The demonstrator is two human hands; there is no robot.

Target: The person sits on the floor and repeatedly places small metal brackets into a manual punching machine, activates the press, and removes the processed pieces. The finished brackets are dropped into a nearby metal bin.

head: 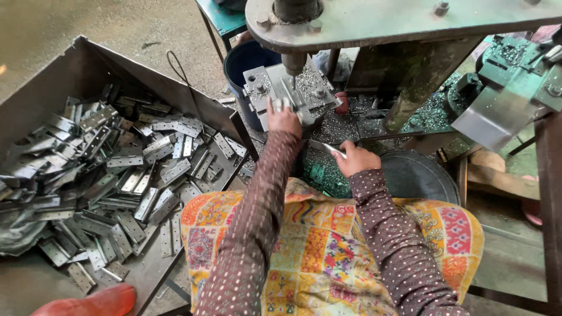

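Note:
My left hand (283,117) rests on a flat metal hinge plate (290,93) lying on the grey jig block (260,88) under the drill bit (292,69) of a press machine. My right hand (353,158) grips another flat metal plate (325,147), which sticks out to the left just below the jig. Both sleeves are dark brown with dots. A patterned yellow cloth (328,246) covers my lap.
A large metal bin (76,70) at the left holds several grey hinge plates (134,175). Metal shavings (345,126) lie around the jig. A blue bucket (246,61) stands behind it, a black round container (421,175) to the right, and the machine's green frame (515,64) at far right.

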